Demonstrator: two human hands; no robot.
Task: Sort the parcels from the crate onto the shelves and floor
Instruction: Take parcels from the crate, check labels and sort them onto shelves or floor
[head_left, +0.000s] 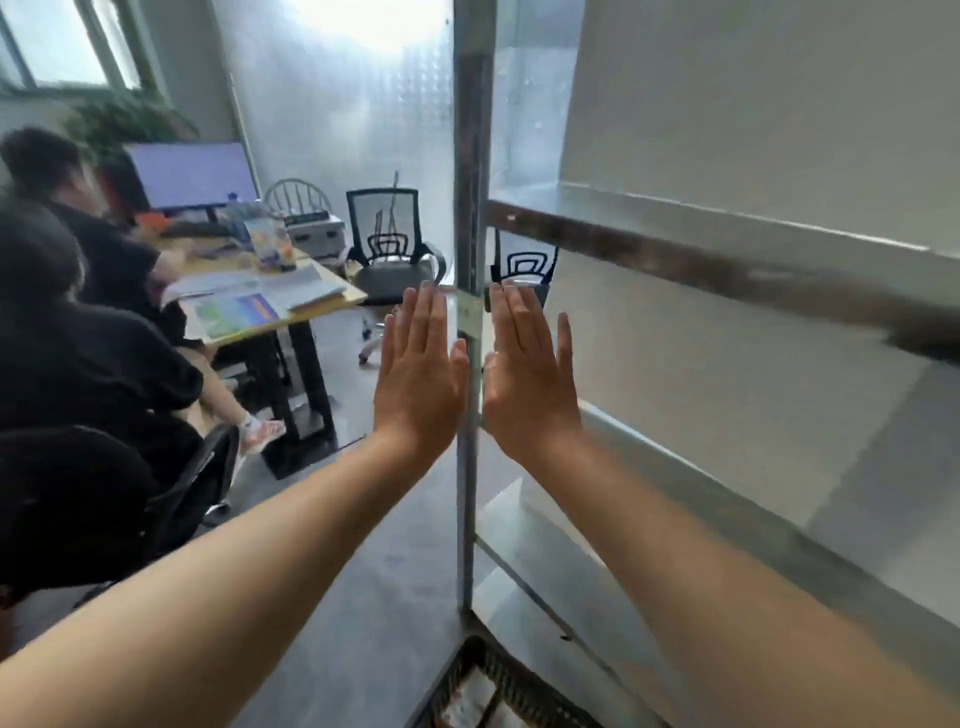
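My left grip (415, 374) and right grip (530, 379) are raised flat, fingers straight, holding nothing, either side of the shelf post (470, 156). One crate (524, 688) sits at its foot. Two people (78, 332) sit left of it at a worktop (332, 299).

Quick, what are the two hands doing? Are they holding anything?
Left hand: open, fingers straight, holding nothing.
Right hand: open, fingers straight, holding nothing.
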